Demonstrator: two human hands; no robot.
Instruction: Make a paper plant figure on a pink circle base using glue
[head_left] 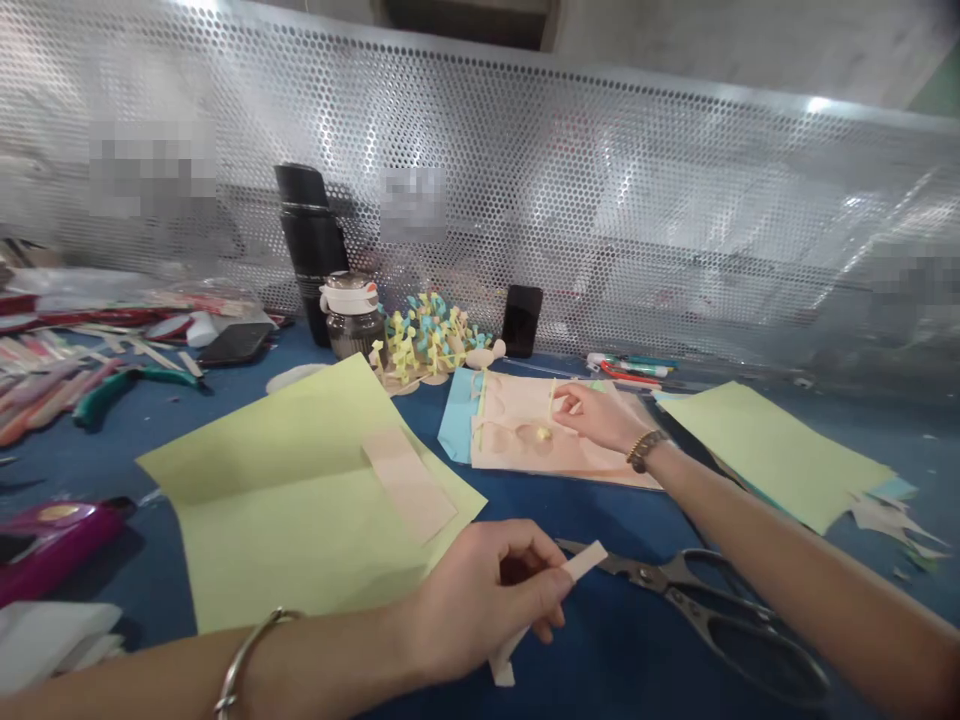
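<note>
My left hand (pixel 499 595) is closed, pinching a narrow pale pink paper strip (pixel 586 562) between thumb and fingers; the strip's lower end hangs below the palm. Farther off, my right hand (pixel 600 415) reaches over a pale pink sheet (pixel 510 455), fingertips drawn together beside a thin yellow-green sliver. What the fingertips hold, if anything, is too small to name. Cut-out loops and a small yellow bit (pixel 544 433) lie on this sheet, with blue paper (pixel 456 420) under its left side. Large scissors (pixel 675 580) rest on the table beneath my right forearm.
At left, a yellow-green sheet (pixel 277 500) carries a pink paper piece (pixel 409 485). More yellow-green paper (pixel 780 450) lies right. Behind stand a black flask (pixel 307 245), a jar (pixel 354 318), small paper flowers (pixel 427 335) and a phone (pixel 522 320), before a perforated metal panel (pixel 600 200).
</note>
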